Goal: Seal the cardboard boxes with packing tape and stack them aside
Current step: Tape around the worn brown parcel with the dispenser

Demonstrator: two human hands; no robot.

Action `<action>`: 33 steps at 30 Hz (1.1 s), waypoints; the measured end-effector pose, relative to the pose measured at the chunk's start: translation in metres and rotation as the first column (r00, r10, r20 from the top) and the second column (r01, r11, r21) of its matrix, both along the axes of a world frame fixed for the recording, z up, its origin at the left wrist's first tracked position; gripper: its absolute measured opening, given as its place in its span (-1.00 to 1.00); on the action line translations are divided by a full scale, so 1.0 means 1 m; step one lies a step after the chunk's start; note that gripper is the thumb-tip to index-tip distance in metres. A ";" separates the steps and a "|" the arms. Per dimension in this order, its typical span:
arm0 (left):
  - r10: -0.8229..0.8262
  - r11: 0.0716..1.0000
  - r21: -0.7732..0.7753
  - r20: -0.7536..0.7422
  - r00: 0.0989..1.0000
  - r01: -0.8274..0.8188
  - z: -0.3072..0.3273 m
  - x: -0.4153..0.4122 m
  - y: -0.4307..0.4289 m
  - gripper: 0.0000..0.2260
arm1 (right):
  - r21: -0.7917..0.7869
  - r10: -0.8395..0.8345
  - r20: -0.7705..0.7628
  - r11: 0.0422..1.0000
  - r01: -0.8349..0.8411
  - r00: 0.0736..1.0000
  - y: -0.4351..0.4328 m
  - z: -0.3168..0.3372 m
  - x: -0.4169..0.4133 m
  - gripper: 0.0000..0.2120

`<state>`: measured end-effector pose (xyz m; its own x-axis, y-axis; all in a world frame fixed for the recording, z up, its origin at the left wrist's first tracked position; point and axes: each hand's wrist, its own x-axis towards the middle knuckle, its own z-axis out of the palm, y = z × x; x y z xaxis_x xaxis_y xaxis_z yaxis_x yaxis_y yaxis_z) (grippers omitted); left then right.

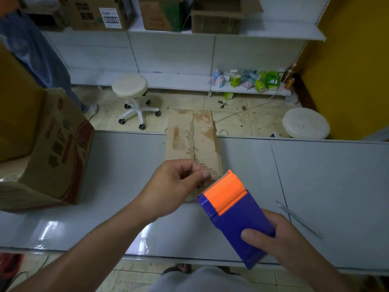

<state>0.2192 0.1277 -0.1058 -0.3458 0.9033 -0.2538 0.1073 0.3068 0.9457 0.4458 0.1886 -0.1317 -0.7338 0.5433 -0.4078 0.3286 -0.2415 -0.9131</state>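
Your right hand [280,239] gripped the tape dispenser [235,211], left hand [174,186] pinched the tape end [210,180] at its blade [220,179]; you needed a straight pull toward the box [193,140] at twelve o'clock

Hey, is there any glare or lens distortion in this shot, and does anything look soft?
Head view: glare streaks on the grey table near its front edge; wide-angle bending bows the upper shelf and the table's far edge; tape dispenser sharp; cardboard box at left dim and slightly soft.
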 end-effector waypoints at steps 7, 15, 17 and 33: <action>0.212 0.960 0.178 0.040 0.977 -0.215 0.000 0.006 0.005 -0.86 | 0.144 0.145 0.099 0.977 -0.158 0.984 0.032 0.029 -0.001 -0.68; 0.346 0.901 0.250 0.085 0.935 -0.356 0.003 -0.010 -0.004 -0.87 | 0.144 0.262 0.185 0.946 -0.290 0.947 0.042 0.038 0.002 -0.69; 0.435 0.845 0.282 0.136 0.890 -0.455 0.003 -0.031 -0.010 -0.88 | 0.128 0.274 0.240 0.942 -0.310 0.931 0.047 0.038 0.013 -0.56; 0.693 0.610 0.111 0.405 0.596 -0.785 -0.055 -0.015 -0.052 -0.85 | 0.096 0.370 0.607 0.845 -0.526 0.704 0.135 0.084 -0.021 -0.26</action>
